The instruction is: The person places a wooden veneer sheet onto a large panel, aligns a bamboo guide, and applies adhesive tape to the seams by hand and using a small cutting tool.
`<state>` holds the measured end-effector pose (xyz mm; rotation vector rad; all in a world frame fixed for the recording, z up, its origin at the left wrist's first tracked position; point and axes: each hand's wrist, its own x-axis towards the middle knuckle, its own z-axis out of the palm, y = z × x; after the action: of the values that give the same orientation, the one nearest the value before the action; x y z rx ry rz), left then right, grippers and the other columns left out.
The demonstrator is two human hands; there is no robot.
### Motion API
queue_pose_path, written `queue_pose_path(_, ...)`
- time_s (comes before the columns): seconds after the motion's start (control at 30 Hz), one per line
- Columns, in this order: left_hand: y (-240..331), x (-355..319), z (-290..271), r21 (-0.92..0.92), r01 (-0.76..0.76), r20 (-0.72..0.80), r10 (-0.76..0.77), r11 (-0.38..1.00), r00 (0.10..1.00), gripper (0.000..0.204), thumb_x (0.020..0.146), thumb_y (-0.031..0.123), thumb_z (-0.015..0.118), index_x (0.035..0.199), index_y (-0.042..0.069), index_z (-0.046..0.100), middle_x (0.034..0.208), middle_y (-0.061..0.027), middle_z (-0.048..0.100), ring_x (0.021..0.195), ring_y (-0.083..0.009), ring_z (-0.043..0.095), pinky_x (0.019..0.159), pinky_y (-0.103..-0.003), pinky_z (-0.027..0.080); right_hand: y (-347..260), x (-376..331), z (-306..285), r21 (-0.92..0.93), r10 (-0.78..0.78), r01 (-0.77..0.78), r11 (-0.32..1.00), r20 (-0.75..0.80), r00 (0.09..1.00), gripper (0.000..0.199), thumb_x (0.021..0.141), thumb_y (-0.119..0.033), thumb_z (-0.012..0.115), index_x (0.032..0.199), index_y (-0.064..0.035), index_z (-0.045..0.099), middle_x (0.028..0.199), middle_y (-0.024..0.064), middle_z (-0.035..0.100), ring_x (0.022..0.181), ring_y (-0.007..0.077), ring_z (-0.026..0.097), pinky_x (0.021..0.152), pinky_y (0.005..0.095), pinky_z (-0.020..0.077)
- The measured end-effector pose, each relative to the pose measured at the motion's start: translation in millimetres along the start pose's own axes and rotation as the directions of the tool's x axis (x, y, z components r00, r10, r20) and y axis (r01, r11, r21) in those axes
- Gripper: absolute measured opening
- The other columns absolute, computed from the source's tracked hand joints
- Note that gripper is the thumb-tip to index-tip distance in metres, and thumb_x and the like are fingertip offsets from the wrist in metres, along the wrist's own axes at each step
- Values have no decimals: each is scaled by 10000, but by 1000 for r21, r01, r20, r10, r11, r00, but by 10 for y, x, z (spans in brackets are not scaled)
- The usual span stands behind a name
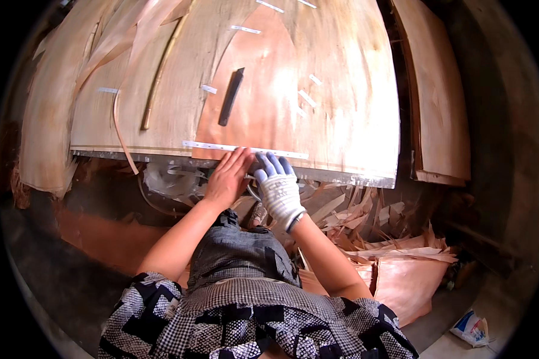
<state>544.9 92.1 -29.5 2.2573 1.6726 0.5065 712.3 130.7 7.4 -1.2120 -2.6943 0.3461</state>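
Head view: a bare left hand (226, 178) and gloved right hand (276, 185), side by side and flat, press a tape strip (245, 149) onto the veneer sheet's (317, 119) near edge. Several short tapes already sit beyond the hands; this strip seems nearly smoothed, and scraps (389, 239) lie below.

2 hands: 1 bare left hand (226, 179), 1 white-gloved right hand (278, 188). 1 dark flat bar tool (231, 96). 1 long white tape strip (245, 149) at near edge of wooden veneer sheet (341, 119).
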Motion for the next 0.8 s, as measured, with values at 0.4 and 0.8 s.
queue_pose_path(0.4, -574, -222, -453, 77, 295, -45, -292, 952, 955, 302, 813, 192, 553, 1084, 64, 581, 1204, -76, 529, 1108, -232, 496, 968, -437, 336, 353, -251, 123, -78, 224, -229, 970, -67, 972, 185, 734, -109, 552, 906, -44, 533, 1248, 137, 489, 1170, 318, 437, 986, 460, 324)
queue_pose_path(0.8, -807, 1067, -440, -64, 560, 142, -548, 826, 825, 269, 724, 311, 651, 831, 75, 577, 847, -105, 617, 814, -289, 600, 669, -408, 484, -71, -219, -234, 254, 507, -468, 846, -119, 854, 180, 632, -96, 694, 812, -86, 684, 1039, 109, 605, 917, 312, 545, 836, 382, 440)
